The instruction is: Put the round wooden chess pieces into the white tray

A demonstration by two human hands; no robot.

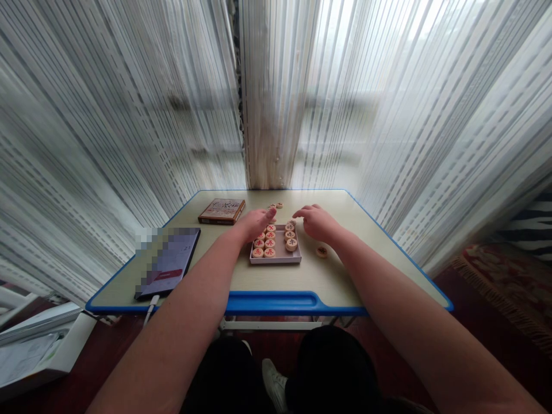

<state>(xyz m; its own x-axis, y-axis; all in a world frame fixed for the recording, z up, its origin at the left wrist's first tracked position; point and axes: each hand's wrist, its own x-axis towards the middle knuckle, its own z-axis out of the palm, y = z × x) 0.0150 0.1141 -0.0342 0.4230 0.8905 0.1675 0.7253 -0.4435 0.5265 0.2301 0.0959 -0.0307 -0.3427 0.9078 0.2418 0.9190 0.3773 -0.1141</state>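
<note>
A shallow pale tray (276, 257) in the middle of the table holds several round wooden game pieces (269, 243) with red characters. My left hand (255, 222) hovers over the tray's far left corner, fingers curled together and pointing right; I cannot make out whether it holds a piece. My right hand (318, 221) reaches over the tray's far right corner, fingers bent and pointing left, near the pieces there. Loose pieces (276, 205) lie beyond the tray. One more piece (321, 251) lies on the table to the tray's right.
The beige table (302, 276) has a blue rim and a blue groove along its near edge. A brown box lid (222, 211) lies at the far left. A dark tablet (169, 262) with a white cable sits at the near left. Sheer curtains (267, 103) surround the table.
</note>
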